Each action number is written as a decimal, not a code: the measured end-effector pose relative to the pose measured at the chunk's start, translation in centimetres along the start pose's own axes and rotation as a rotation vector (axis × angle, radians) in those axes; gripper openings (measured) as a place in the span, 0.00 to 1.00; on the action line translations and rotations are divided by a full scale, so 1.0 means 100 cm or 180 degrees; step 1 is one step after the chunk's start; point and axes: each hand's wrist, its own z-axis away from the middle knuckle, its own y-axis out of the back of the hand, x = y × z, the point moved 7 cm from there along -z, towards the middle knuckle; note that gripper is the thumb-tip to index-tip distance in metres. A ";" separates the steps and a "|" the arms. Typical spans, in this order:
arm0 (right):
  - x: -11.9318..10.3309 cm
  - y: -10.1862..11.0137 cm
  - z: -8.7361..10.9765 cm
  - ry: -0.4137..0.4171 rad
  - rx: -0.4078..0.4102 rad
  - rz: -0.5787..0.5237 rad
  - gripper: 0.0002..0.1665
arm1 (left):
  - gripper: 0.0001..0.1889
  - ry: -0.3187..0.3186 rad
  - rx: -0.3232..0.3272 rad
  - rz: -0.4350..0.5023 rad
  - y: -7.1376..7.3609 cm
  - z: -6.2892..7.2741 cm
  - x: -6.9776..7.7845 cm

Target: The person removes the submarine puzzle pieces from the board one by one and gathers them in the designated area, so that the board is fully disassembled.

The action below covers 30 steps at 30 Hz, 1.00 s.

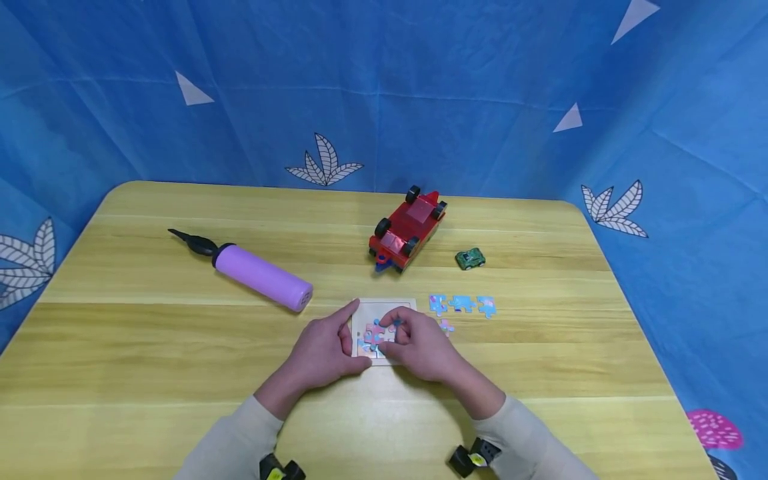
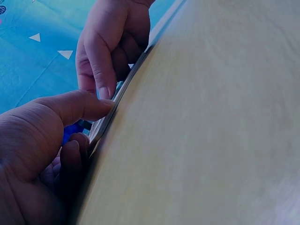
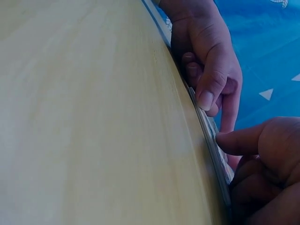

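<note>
A small white jigsaw tray [image 1: 384, 305] lies on the table, with pink and blue pieces inside it. My left hand [image 1: 324, 350] holds the tray by its left side, index finger at the top corner and thumb at the bottom edge. Over the right half of the tray, my right hand [image 1: 423, 343] pinches a pink puzzle piece [image 1: 375, 332] between thumb and index finger. The left wrist view shows the left thumb [image 2: 96, 105] on the tray's edge. In the right wrist view the right thumb [image 3: 239, 139] reaches over the tray's rim, and the piece is hidden there.
Several loose blue puzzle pieces [image 1: 462, 304] lie right of the tray, with a pink one [image 1: 447, 326] beside the right hand. Behind are an overturned red toy car [image 1: 408, 230] and a small green car [image 1: 471, 259]. A purple hand pump [image 1: 264, 277] lies at left.
</note>
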 end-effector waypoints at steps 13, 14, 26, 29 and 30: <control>0.007 0.010 0.015 0.0098 0.0207 -0.0356 0.15 | 0.53 -0.0029 -0.0008 0.0017 -0.002 0.000 0.000; 0.008 0.011 0.017 0.0103 0.0214 -0.0355 0.15 | 0.53 -0.0028 -0.0008 0.0011 -0.002 0.000 0.001; 0.024 0.030 0.036 0.0068 0.0319 -0.0324 0.16 | 0.53 0.0015 0.0026 -0.0013 -0.002 0.000 -0.001; 0.026 0.036 0.040 0.0069 0.0342 -0.0347 0.16 | 0.53 0.0023 0.0017 0.0004 -0.002 0.000 -0.001; 0.027 0.039 0.042 0.0079 0.0342 -0.0354 0.16 | 0.53 0.0020 0.0017 0.0009 -0.002 0.000 -0.001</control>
